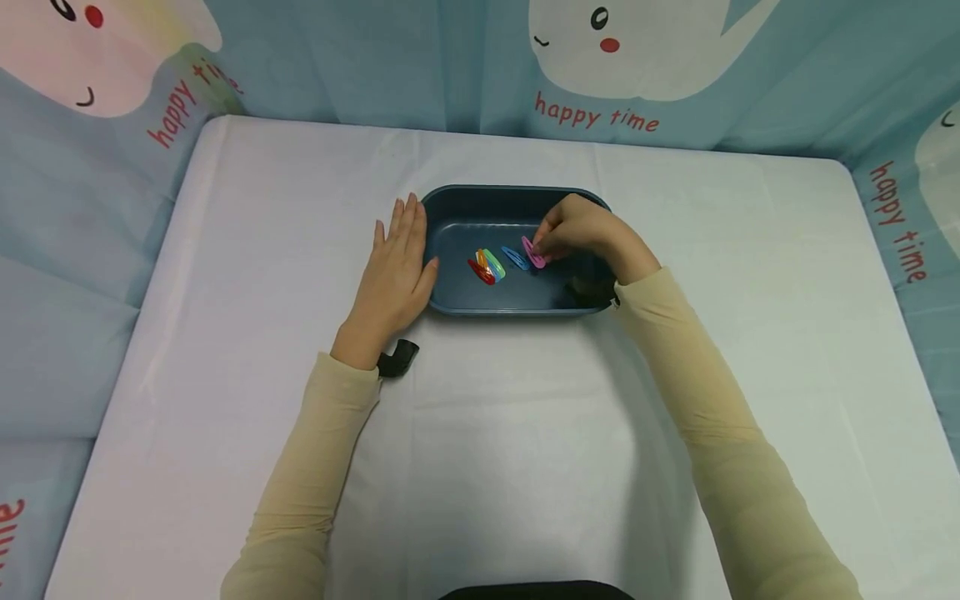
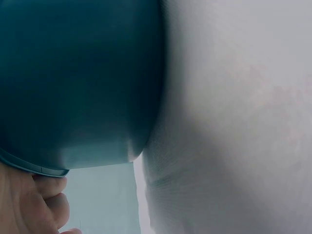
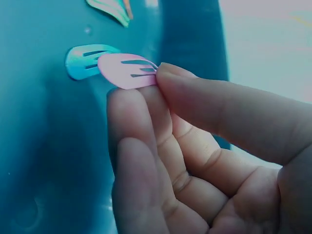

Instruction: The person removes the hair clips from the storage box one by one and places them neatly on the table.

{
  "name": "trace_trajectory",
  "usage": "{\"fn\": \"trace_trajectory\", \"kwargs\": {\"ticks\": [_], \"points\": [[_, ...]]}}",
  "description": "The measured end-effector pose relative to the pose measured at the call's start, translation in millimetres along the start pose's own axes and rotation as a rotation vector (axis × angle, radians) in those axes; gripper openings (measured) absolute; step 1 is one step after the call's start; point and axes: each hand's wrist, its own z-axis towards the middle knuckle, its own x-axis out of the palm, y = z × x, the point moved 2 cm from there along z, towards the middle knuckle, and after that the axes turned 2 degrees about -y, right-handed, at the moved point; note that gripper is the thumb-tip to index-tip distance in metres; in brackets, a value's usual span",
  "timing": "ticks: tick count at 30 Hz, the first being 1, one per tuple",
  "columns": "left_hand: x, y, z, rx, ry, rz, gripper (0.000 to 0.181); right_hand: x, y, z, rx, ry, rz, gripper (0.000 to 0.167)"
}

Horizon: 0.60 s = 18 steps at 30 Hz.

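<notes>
Inside a dark blue tray [image 1: 465,310], my right hand [image 1: 581,229] pinches a pink snap hair clip [image 3: 124,71] between thumb and fingers. Just left of it lies a blue hair clip [image 1: 515,258], which the pink one partly overlaps in the right wrist view. Farther left, several clips sit close together, among them a red clip [image 1: 481,272] and a green clip [image 1: 494,263]. My left hand [image 1: 393,271] rests with fingers straight against the tray's left wall. In the left wrist view, its fingers [image 2: 36,209] touch the tray's rim.
The tray stands on a white-covered table [image 1: 480,417]. A black wrist camera piece [image 1: 399,358] shows beside the left wrist. Blue curtains [image 1: 390,67] with printed cartoon figures hang along the table's back and sides.
</notes>
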Motion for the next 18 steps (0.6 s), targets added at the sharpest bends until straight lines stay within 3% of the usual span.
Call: {"fn": "trace_trajectory", "kwargs": {"ticks": [7, 18], "points": [[-1.3, -0.9, -0.6, 0.002, 0.0, 0.0, 0.065, -8, -2, -12.3, -0.059, -0.028, 0.095, 0.016], [-0.6, -0.9, -0.2, 0.002, -0.002, 0.002, 0.064, -19, -7, -30.5, -0.138, -0.085, 0.142, 0.017]]}}
